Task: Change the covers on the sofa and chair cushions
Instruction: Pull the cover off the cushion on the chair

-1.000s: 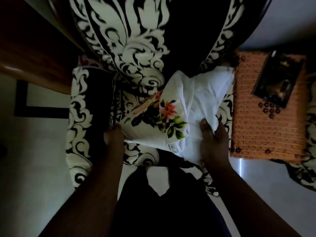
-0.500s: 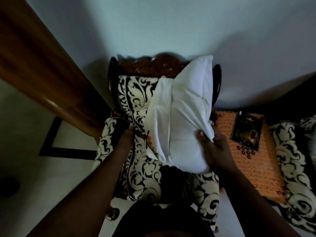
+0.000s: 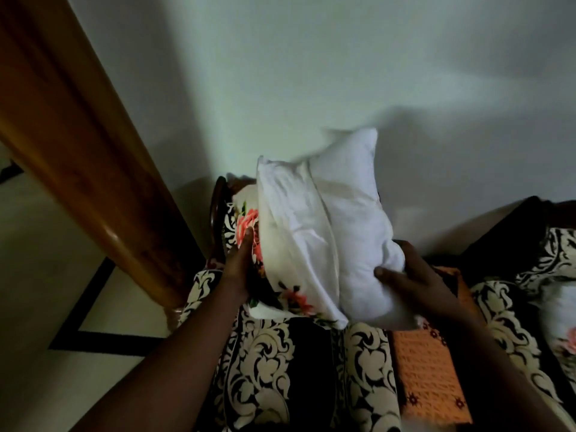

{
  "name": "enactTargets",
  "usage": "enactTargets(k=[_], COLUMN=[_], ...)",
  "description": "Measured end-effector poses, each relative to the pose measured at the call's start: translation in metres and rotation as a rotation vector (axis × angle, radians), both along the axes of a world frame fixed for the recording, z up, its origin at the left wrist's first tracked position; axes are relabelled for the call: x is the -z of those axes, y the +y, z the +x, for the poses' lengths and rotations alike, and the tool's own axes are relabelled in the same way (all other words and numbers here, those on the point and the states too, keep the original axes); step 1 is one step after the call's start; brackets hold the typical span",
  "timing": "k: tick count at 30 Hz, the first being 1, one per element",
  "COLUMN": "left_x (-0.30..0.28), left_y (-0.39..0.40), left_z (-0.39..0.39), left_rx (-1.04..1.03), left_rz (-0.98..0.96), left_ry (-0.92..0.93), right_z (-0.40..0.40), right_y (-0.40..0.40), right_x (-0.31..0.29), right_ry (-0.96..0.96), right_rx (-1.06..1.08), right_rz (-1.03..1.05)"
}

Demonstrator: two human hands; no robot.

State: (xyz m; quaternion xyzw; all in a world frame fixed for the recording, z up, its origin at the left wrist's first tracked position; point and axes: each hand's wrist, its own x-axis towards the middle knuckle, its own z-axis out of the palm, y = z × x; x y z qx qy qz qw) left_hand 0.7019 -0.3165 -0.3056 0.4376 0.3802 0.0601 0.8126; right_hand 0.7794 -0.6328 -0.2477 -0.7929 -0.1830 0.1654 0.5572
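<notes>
Both hands grip: left [image 3: 241, 263] the floral cover [image 3: 290, 232], fingers hidden; right [image 3: 411, 279] the cushion [image 3: 352, 232].

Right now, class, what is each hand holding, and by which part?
Left hand grips the floral fabric cover at its side; right hand grips the plain white cushion at its lower corner.

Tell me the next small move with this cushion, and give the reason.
Probably pull the white cushion insert further out while the left hand holds back the floral cushion cover. The right hand already grips the insert's lower end, and most of it shows outside the cover, above the patterned chair.
</notes>
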Motion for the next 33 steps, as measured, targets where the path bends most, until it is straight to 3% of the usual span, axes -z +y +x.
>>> enactTargets(k=[4, 6, 10, 16, 28, 33], left_x=[0.017, 0.005, -0.003, -0.019, -0.02, -0.02], left_y=[0.018, 0.015, 0.016, 0.029, 0.086, 0.114], left_z=[0.006, 0.0, -0.013, -0.022, -0.022, -0.003], left_rx=[-0.137, -0.19, -0.234, -0.194, -0.13, -0.116], left_rz=[0.402, 0.535, 0.691, 0.723, 0.671, 0.611], left_ry=[0.018, 0.027, -0.032, -0.095, -0.044, -0.111], right_z=[0.018, 0.022, 0.023, 0.031, 0.009, 0.017], right_y=[0.008, 0.028, 0.064, 0.102, 0.162, 0.156], right_x=[-0.006, -0.003, -0.006, -0.02, -0.029, -0.023], right_ry=[0.113, 0.059, 0.12, 0.109, -0.063, -0.083], right_rx=[-0.157, -0.098, 0.177, 0.362, 0.371, 0.409], right_rz=[-0.091, -0.201, -0.09, 0.087, 0.249, 0.267])
